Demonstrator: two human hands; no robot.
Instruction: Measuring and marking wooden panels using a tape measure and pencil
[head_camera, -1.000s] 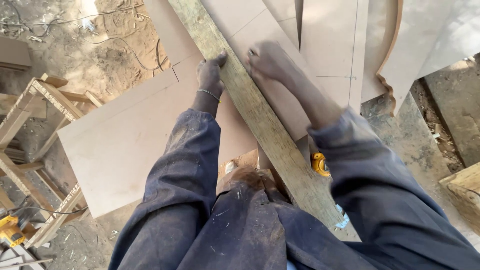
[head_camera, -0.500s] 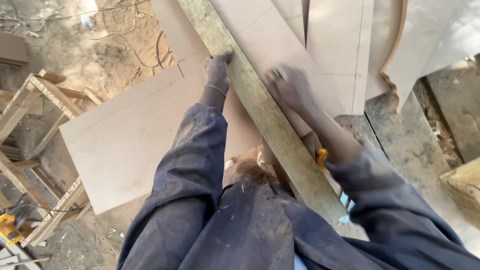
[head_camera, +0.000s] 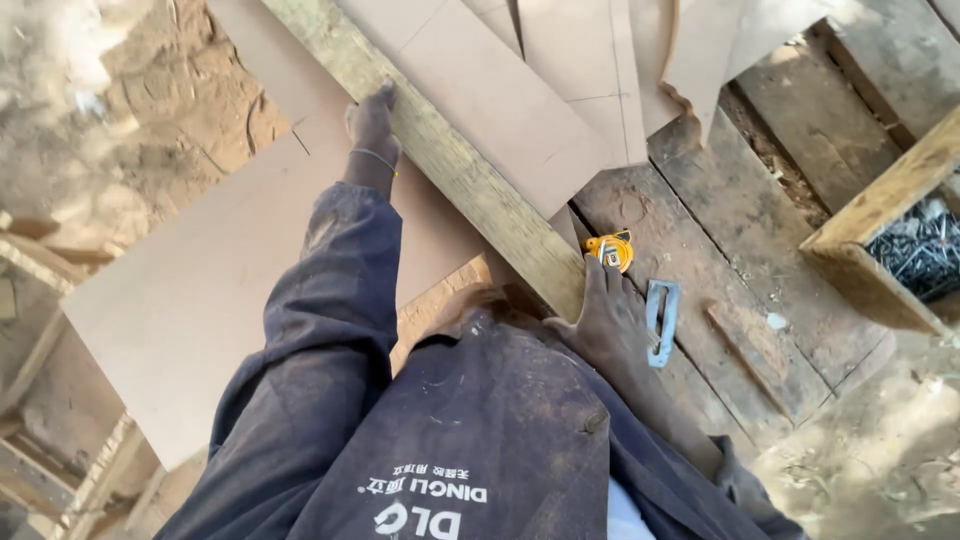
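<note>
Big pale fibreboard sheet (head_camera: 190, 290) lies flat across the work area, its far side overlapped by several cut board offcuts (head_camera: 500, 100). Diagonally over the sheet runs a long weathered timber straightedge (head_camera: 450, 170), from the top left of view down to its near end just above the person's lap. To the right, a rough plank bench (head_camera: 720, 250), and at the far right an open wooden box (head_camera: 880, 250) holding what looks like dark nails. Step in hand, as I judge it: the straightedge is being held in place on the sheet as a guide, with a marking pass not under way at this instant. Left hand (head_camera: 372, 125) is stretched out at arm's length, palm down, fingers flat and together, pressing against the left edge of the timber where it meets the sheet; wrist carries a thin bangle. Right hand (head_camera: 610, 320) is drawn back near the body, fingers loosely spread, resting at the near end of the timber on the bench; nothing visibly pinched in it. Just beyond its fingertips sits a small yellow tape measure (head_camera: 610, 248), and just beside it a grey metal clip-like piece (head_camera: 660, 320). A next move would call for steady pressure from the left hand so the guide does not slip.
</note>
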